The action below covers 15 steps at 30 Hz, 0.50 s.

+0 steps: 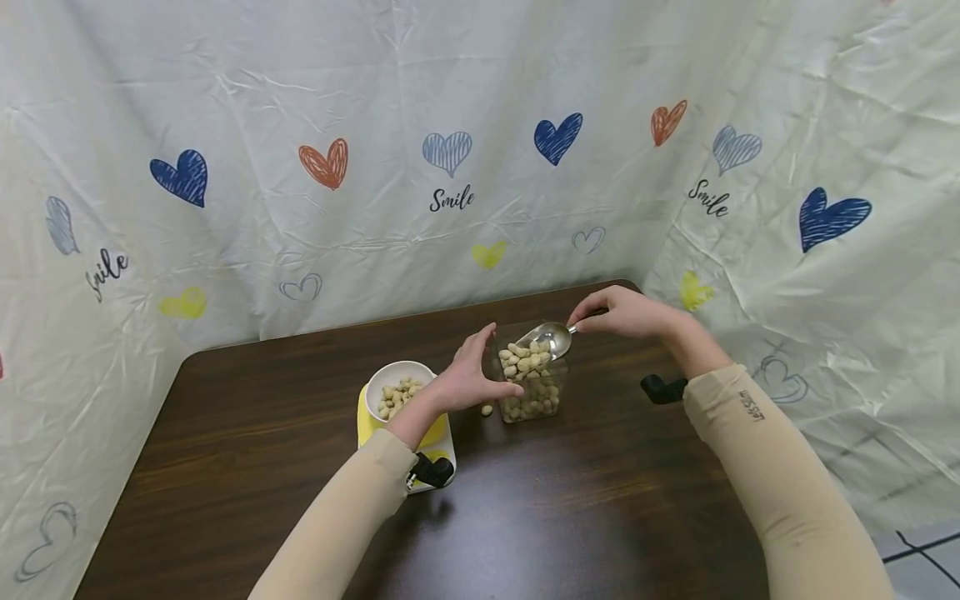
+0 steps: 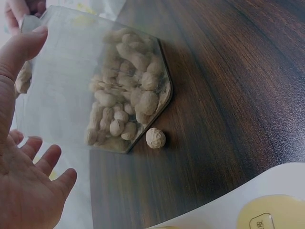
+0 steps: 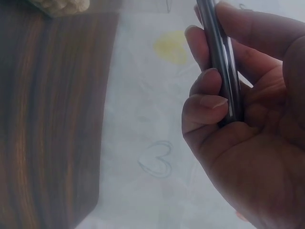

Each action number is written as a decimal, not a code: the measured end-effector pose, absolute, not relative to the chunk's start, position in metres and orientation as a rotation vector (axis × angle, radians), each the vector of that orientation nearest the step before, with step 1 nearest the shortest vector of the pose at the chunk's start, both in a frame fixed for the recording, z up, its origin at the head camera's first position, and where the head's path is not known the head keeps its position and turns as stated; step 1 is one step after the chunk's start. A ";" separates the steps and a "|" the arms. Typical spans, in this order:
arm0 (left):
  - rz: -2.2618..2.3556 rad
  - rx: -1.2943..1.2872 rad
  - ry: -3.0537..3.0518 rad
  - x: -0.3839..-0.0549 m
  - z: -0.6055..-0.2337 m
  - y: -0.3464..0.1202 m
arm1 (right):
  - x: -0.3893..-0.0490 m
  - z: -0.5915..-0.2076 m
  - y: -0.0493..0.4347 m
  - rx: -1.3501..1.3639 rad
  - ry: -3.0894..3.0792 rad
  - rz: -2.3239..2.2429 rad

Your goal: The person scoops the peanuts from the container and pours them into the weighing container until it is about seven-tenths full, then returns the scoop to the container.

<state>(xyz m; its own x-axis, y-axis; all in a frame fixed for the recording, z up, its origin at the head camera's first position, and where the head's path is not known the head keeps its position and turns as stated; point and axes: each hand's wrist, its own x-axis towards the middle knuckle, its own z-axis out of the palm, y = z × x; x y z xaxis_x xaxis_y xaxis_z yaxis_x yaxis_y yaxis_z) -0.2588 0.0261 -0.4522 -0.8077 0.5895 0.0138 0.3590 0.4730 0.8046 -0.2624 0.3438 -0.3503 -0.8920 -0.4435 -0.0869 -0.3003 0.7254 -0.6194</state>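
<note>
A metal scoop point(image 1: 554, 337) full of peanuts is tilted over the top of a clear plastic container point(image 1: 561, 392) that holds more peanuts. My right hand point(image 1: 626, 312) grips the scoop's handle point(image 3: 222, 62), fingers curled round it. On the container's left side is my left hand point(image 1: 472, 377), thumb and fingers spread. In the left wrist view, that thumb point(image 2: 25, 46) lies along the container's wall near its mouth, with the other fingers extended beside it. One loose peanut point(image 2: 156, 138) lies on the table by the container's base.
Left of the container, a white bowl point(image 1: 372, 392) with some peanuts stands on a yellow and white kitchen scale point(image 1: 442, 443), partly hidden by my left forearm. The dark wooden table point(image 1: 262, 450) meets a white curtain printed with hearts point(image 1: 375, 250) at the back.
</note>
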 end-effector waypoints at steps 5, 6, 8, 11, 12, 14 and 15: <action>1.248 0.809 2.462 -0.257 -0.451 0.026 | -0.263 -0.352 0.345 -0.588 2.684 -0.937; 1.244 0.808 2.465 -0.257 -0.451 0.026 | -0.262 -0.353 0.344 -0.589 2.682 -0.938; 1.243 0.805 2.468 -0.257 -0.451 0.026 | -0.261 -0.353 0.342 -0.595 2.674 -0.933; 1.239 0.804 2.474 -0.258 -0.451 0.026 | -0.260 -0.355 0.339 -0.592 2.670 -0.926; 1.239 0.804 2.475 -0.257 -0.451 0.026 | -0.261 -0.355 0.339 -0.588 2.670 -0.926; 1.236 0.802 2.479 -0.257 -0.451 0.026 | -0.260 -0.355 0.338 -0.579 2.671 -0.928; 1.236 0.800 2.480 -0.257 -0.450 0.026 | -0.260 -0.355 0.338 -0.580 2.671 -0.929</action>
